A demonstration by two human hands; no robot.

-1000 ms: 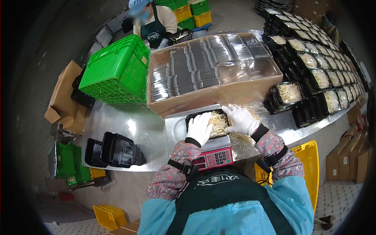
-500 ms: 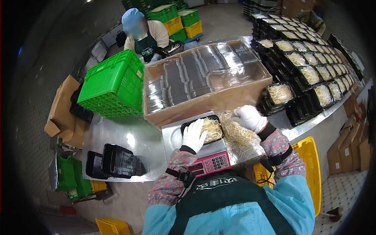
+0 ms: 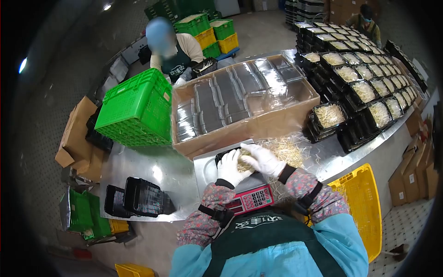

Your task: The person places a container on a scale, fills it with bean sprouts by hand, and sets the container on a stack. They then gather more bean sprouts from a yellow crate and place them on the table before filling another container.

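Note:
A black plastic tray [image 3: 221, 156] of pale bean sprouts [image 3: 244, 165] rests on the scale's metal plate [image 3: 201, 166], largely covered by my hands. Below the plate is the scale's red keypad panel [image 3: 257, 199]. My white-gloved left hand [image 3: 230, 168] lies over the tray's left part, fingers stretched out and thumb apart. From the right, my gloved right hand [image 3: 264, 159] reaches over the sprouts with fingers extended and spread, its tips close to the left hand. A loose heap of bean sprouts [image 3: 291, 151] lies on the table just right of the scale.
Behind the scale stands a carton [image 3: 249, 127] of stacked black trays. Left of it is a green crate [image 3: 134, 108]; empty black trays [image 3: 143, 196] sit at the table's left edge. Filled trays [image 3: 364, 92] are stacked right. A co-worker [image 3: 173, 55] stands across; a yellow basket [image 3: 364, 203] is beside me.
My right hand has moved left from the sprout heap to the tray, and the heap looks smaller. My left hand stays at the tray. The view has shifted slightly.

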